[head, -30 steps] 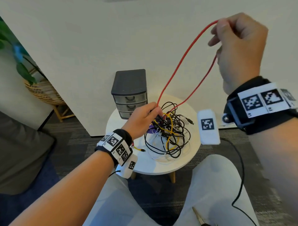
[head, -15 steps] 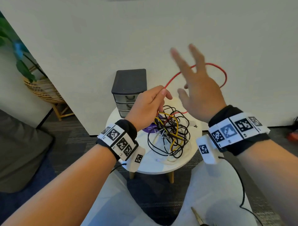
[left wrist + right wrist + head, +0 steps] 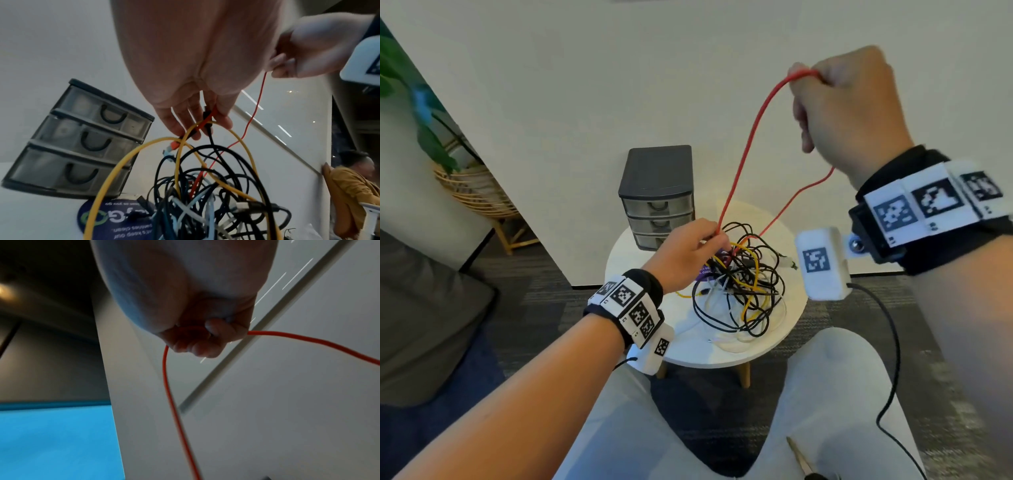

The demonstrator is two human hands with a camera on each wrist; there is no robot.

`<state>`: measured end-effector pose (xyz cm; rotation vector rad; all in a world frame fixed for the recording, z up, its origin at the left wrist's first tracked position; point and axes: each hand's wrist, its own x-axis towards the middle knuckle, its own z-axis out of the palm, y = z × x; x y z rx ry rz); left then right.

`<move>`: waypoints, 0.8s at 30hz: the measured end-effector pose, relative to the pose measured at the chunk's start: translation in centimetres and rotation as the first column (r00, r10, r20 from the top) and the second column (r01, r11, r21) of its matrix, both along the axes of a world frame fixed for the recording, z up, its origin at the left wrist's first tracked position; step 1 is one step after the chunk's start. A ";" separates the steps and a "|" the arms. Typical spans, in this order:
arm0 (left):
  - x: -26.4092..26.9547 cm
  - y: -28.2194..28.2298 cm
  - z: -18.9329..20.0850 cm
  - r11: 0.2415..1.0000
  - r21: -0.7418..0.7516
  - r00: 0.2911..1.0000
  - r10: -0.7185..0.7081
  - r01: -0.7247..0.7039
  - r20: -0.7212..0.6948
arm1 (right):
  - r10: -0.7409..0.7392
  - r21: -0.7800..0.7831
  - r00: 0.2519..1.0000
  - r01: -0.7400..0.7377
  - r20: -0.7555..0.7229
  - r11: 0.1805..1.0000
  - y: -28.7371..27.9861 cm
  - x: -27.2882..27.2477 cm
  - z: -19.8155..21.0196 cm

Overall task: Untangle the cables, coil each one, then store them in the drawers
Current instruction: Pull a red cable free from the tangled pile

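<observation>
A tangle of black, yellow and white cables (image 3: 739, 291) lies on the small round white table (image 3: 784, 339). A red cable (image 3: 748, 144) rises out of it in a long loop. My right hand (image 3: 842, 102), raised high on the right, grips the top of that loop in curled fingers (image 3: 207, 339). My left hand (image 3: 690, 255) pinches the red cable (image 3: 207, 120) low down beside the tangle, with a black lead between its fingers too. The dark three-drawer unit (image 3: 657, 197) stands at the table's back left, all drawers closed.
A purple round sticker (image 3: 115, 219) lies on the table under the tangle. A white wall stands right behind the table. A wicker plant stand (image 3: 472, 195) is at the left, a dark grey cushion (image 3: 421, 308) nearer. My knees (image 3: 825, 394) are below the table edge.
My right hand, open near the table half a second ago, has closed on the red cable and lifted it high again. My left hand has dropped back toward the tangle.
</observation>
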<state>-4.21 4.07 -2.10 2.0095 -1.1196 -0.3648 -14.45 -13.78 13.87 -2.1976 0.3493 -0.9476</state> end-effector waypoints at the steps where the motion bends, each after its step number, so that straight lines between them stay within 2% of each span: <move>1: 0.0 0.0 -0.1 1.000 0.002 1.000 -0.005 0.005 -0.009 | -0.002 0.035 1.000 0.001 0.022 0.999 -0.1 -0.2 0.4; 7: 0.3 -0.1 0.1 0.999 0.036 1.000 0.019 -0.019 0.014 | -0.062 0.317 0.953 -0.037 0.297 0.948 -0.6 -1.2 1.4; 9: 0.0 -0.1 0.8 0.999 0.001 0.999 0.038 -0.038 0.001 | -0.088 0.369 0.942 -0.040 0.325 0.929 -1.0 -1.6 1.1; 11: -0.2 -0.1 2.0 0.997 -0.048 0.998 0.055 -0.055 -0.003 | -0.110 0.376 0.957 0.001 0.268 0.927 -1.8 -2.0 0.2; 16: 0.9 0.7 5.4 0.980 -0.185 0.997 0.070 -0.072 -0.017 | -0.139 0.279 0.990 0.138 -0.015 0.950 -4.6 -2.9 -3.5; 19: 2.1 1.9 6.3 0.964 -0.245 0.992 0.081 -0.101 -0.092 | -0.147 0.309 0.987 0.161 -0.071 0.937 -6.1 -3.6 -5.4; 21: 2.8 2.5 6.1 0.968 -0.220 0.988 0.096 -0.120 -0.120 | -0.123 0.366 0.990 0.142 -0.076 0.920 -6.5 -4.1 -6.0; 24: 2.8 3.0 5.0 0.990 -0.097 0.982 0.086 -0.104 -0.169 | -0.026 0.426 0.997 0.052 -0.068 0.903 -6.7 -4.9 -6.2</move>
